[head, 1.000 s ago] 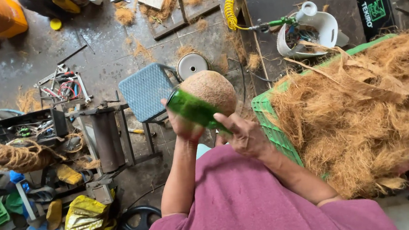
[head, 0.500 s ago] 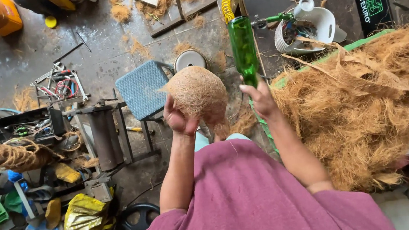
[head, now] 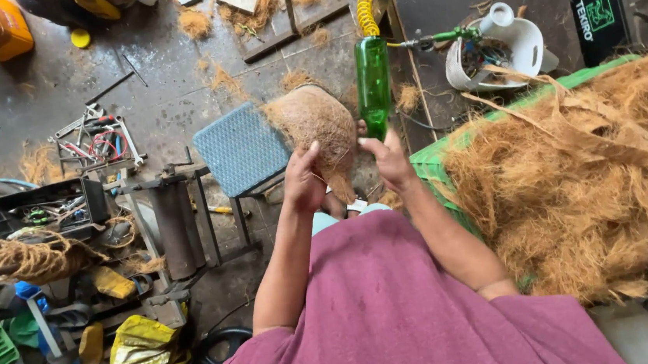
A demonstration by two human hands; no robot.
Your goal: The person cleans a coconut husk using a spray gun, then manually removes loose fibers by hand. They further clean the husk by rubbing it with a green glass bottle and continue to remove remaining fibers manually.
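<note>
My left hand (head: 304, 182) grips a round, fibrous brown coconut (head: 317, 126) from below and holds it up in front of me. My right hand (head: 386, 157) is closed around the neck of a green glass bottle (head: 372, 82), which points straight away from me with its base outward. The bottle lies just to the right of the coconut, close beside it. My purple shirt fills the lower middle of the view.
A large heap of coconut fibre (head: 581, 175) lies on a green crate (head: 433, 163) at my right. A small blue stool (head: 243, 148) stands ahead. A metal stand (head: 175, 222), loose hand tools (head: 95, 141) and a white pot (head: 504, 49) surround me.
The bottle swung from lying across the coconut to pointing straight ahead beside it. My left hand has turned and tilted the coconut.
</note>
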